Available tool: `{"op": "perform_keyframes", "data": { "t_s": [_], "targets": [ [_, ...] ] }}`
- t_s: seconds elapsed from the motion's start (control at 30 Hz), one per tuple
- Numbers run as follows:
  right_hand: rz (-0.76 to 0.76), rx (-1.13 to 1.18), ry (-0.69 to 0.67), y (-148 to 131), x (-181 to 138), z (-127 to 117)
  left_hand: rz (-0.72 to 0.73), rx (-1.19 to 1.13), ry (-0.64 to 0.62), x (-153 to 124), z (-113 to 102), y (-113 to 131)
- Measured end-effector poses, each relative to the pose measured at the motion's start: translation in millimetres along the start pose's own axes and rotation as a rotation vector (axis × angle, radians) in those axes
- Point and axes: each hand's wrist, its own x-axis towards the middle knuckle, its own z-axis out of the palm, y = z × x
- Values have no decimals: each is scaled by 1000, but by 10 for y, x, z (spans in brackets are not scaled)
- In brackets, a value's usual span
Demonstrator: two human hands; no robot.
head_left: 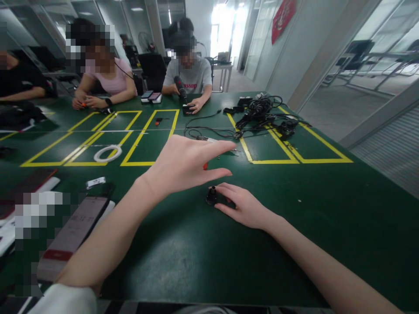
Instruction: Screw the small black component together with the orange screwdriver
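A small black round part [211,196] with a short upright stem stands on the green tabletop in front of me. My right hand [242,204] grips its side with thumb and fingers. Above and to the left of it, my left hand [183,163] reaches out over the table, its thumb and fingers stretched apart with nothing between them. Past the left fingers lie a grey-white tool [209,139] and a few thin metal pieces, partly hidden by the hand. A bit of something orange-red [205,166] shows between thumb and fingers; its kind is hidden.
Tangled black cables [262,111] lie at the back right, over yellow tape outlines [275,162]. A white ring-shaped roll [108,153] lies left of centre. Flat boxed items [78,226] stand near left, beside a small white packet [96,182]. Several people sit across the table.
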Motion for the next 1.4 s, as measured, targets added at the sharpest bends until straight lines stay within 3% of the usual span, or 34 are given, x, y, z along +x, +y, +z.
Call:
{"op": "perform_keyframes", "data": {
  "t_s": [0.1,0.23,0.37,0.77,1.17,1.4],
  "targets": [
    [4,13,-5,0,-4,-2,-30,37,4,12,-2,-1],
    [1,37,-9,-15,-3,-20,47,-115,-51,18,-28,46],
    [3,36,-11,-34,7,-38,4,-182,-70,10,-31,97],
    [19,6,-16,-22,0,-23,-2,87,91,12,93,-3],
    [-5,19,-5,-37,5,-38,-10,-118,-13,20,82,80],
    [11,12,-18,-31,0,-35,7,99,22,5,102,50]
  ]
}}
